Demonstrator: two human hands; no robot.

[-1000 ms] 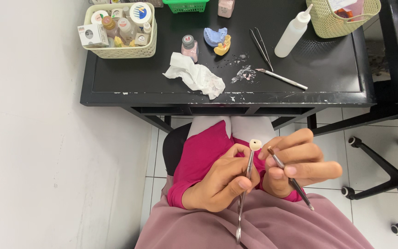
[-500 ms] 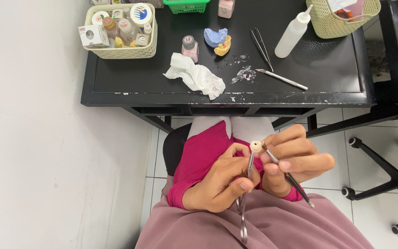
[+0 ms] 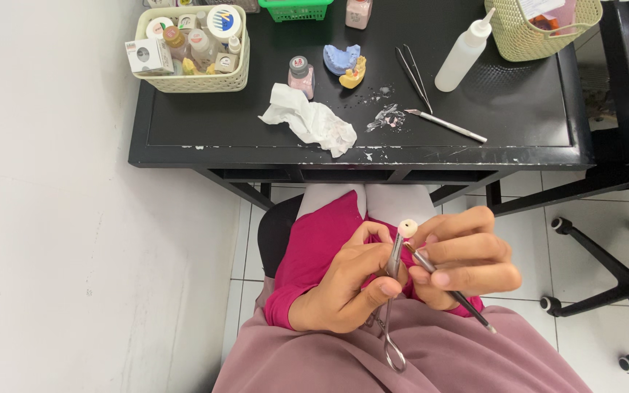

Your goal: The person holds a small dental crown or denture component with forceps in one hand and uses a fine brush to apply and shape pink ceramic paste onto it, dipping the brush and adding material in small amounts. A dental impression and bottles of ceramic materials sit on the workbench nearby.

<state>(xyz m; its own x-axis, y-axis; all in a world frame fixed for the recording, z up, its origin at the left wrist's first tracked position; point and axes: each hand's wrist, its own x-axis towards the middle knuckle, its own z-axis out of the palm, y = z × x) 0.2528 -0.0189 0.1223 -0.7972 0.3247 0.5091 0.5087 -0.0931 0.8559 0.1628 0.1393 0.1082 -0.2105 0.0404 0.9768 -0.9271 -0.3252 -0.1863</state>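
A small cream tooth piece (image 3: 407, 228) sat at the tip of metal forceps (image 3: 393, 291), held up over the lap, just below the table's front edge. The left hand (image 3: 347, 284) was closed around the forceps' shaft, thumb and fingers pinched firmly, handle loop hanging toward 6 o'clock. The right hand (image 3: 467, 258) was shut in a pen grip on a thin brush (image 3: 449, 290), its tip touching or nearly touching the tooth piece, its handle running out toward 4 o'clock.

At 12 o'clock from the hands stood a black table (image 3: 183, 131). On it, a crumpled white tissue (image 3: 309, 120) lay near the front edge, with a small pink jar (image 3: 300, 76) with a round label just behind. A blue and yellow jaw model (image 3: 346, 64) lay beside the jar. Tweezers (image 3: 414, 76) and a metal knife (image 3: 447, 125) lay toward 1 o'clock, next to a white squeeze bottle (image 3: 464, 54). A cream basket (image 3: 194, 76) of small bottles and a white box occupied 10 o'clock; a second woven basket (image 3: 540, 33) sat at 2 o'clock.
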